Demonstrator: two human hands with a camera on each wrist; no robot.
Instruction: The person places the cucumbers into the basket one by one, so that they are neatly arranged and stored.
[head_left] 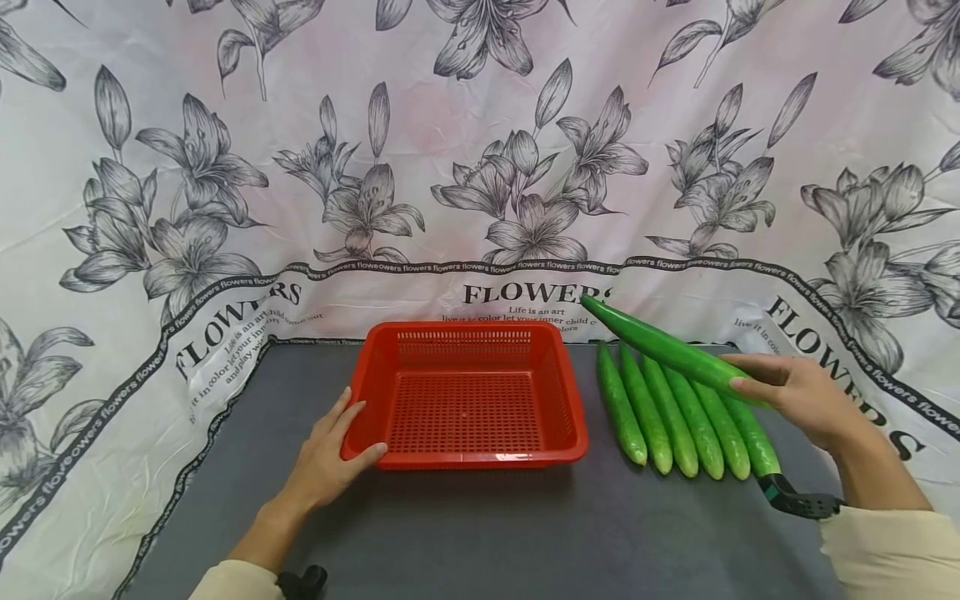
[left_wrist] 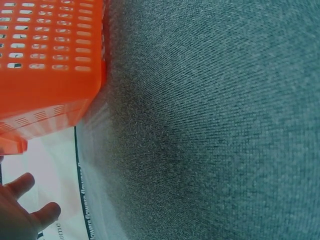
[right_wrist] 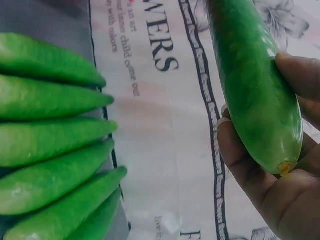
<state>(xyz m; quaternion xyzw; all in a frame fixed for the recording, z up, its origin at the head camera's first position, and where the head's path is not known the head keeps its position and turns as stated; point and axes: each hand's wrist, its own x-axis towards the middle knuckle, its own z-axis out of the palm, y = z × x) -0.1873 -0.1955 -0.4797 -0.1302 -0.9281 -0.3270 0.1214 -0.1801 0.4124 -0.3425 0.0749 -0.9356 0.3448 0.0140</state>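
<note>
My right hand grips one end of a long green cucumber. It is raised over the other cucumbers and points up to the left. In the right wrist view, thumb and fingers wrap around this cucumber near its blunt, yellow-tipped end. Several more cucumbers lie side by side on the table below. A red plastic basket with slotted walls and a grid floor stands in the middle, with nothing in it. At its front left corner, my left hand touches the rim with fingers spread and fairly straight.
The dark grey table extends in front of the basket and to both sides. A white cloth with printed flowers and lettering hangs behind the table and borders it at left and right.
</note>
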